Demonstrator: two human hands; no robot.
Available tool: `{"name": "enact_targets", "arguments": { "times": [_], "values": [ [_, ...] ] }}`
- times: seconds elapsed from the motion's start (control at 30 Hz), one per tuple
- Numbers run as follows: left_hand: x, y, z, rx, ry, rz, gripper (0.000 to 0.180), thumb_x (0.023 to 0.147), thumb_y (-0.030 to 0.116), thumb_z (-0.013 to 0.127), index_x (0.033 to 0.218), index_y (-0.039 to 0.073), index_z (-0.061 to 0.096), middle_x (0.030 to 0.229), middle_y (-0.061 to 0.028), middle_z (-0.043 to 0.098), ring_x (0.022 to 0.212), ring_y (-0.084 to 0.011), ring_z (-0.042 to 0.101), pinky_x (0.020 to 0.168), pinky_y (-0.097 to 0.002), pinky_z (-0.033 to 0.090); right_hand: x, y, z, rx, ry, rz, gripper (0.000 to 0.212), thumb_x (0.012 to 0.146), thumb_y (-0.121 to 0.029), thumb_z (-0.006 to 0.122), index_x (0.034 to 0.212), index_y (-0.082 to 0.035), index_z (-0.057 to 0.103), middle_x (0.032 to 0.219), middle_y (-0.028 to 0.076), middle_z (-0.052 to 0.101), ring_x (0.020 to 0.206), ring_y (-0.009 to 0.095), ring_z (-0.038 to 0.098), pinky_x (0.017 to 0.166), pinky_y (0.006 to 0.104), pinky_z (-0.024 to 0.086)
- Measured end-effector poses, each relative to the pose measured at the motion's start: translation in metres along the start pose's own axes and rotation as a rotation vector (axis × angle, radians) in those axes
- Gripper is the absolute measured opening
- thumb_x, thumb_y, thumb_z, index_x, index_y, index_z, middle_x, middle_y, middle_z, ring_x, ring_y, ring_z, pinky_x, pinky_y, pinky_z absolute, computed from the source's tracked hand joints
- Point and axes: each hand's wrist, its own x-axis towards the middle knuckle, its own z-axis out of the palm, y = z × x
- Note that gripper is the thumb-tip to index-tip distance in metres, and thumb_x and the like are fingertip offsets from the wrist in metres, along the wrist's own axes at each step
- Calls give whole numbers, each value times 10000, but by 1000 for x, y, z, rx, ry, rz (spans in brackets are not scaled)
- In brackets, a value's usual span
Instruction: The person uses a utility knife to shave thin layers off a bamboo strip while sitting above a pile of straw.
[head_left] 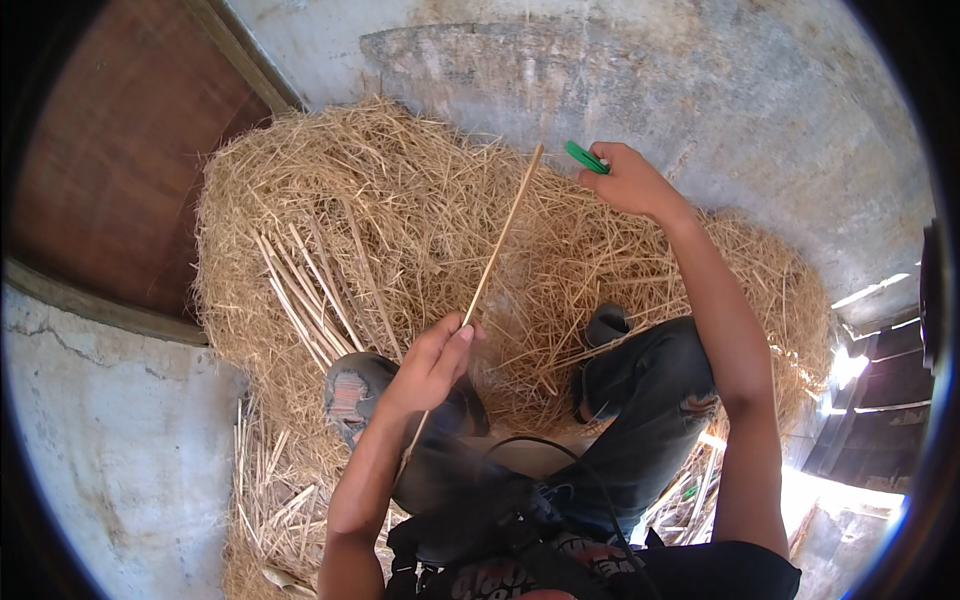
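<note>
- your left hand (436,362) is around a long, thin, pale stick (504,236); that grip is narrow, the fingers wrapped on the lower half of it.
- the stick stands at a slant in view: its upper end leans up and to the right, and its lower end runs down past your left wrist toward your lap.
- your right hand (628,180) is raised farther out, near the grey wall (650,75); its grip is closed on a slim green object (584,157), which juts out past the fingers on the left. the hand covers part of it, so you cannot tell its exact kind.
- the green object is near the stick's upper end, with a gap between the two.
- a straw heap (400,165) spreads in front of you, against the wall.
- on the heap, just beyond your left knee (352,392), a loose fan of pale sticks (312,300) lies side by side.
- shorter pale pieces (262,470) lie scattered at lower left, on straw.
- a brown panel (130,150) fills the upper left corner.
- a dark cable (572,455) curves over your lap, in front of your dark jeans (655,375).
</note>
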Motion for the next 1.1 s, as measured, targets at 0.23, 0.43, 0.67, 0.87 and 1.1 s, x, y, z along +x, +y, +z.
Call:
{"name": "enact_targets", "arguments": {
  "times": [0.23, 0.43, 0.67, 0.87, 1.1],
  "values": [
    [3, 3, 0, -42, 3, -44, 341, 1139, 326, 419, 1155, 19, 570, 584, 63, 370, 472, -47, 350, 464, -227, 286, -14, -25, 8, -50, 19, -231, 403, 1110, -410, 482, 1119, -26, 604, 786, 92, 590, 647, 202, 547, 650, 433, 447],
    [4, 1, -1, -21, 17, -48, 328, 1134, 319, 436, 1147, 22, 573, 596, 68, 382, 481, -40, 356, 465, -224, 293, -18, -48, 19, -79, -118, -108, 515, 1111, -441, 431, 955, 13, 618, 750, 175, 623, 681, 321, 612, 699, 495, 477],
    [4, 2, 1, 6, 83, -50, 255, 1112, 260, 499, 1117, 31, 610, 647, 73, 422, 547, -30, 373, 506, -235, 306, -15, -52, 19, -80, -67, -14, 613, 1103, -484, 422, 805, 14, 621, 644, 159, 582, 619, 321, 599, 657, 495, 470],
    [-2, 4, -3, -47, 125, -74, 239, 1104, 236, 523, 1109, 20, 626, 662, 78, 433, 571, -24, 374, 518, -240, 304, -32, -70, 30, -115, -302, -77, 630, 1099, -479, 431, 789, 33, 626, 650, 172, 586, 625, 325, 602, 664, 499, 470],
    [-1, 4, -3, -97, 129, -29, 240, 1106, 234, 519, 1116, 19, 624, 640, 87, 407, 554, -19, 350, 508, -236, 286, -26, -75, 34, -108, -249, -104, 627, 1099, -479, 430, 823, 41, 646, 672, 192, 595, 653, 339, 621, 663, 501, 475]
  ]
}}
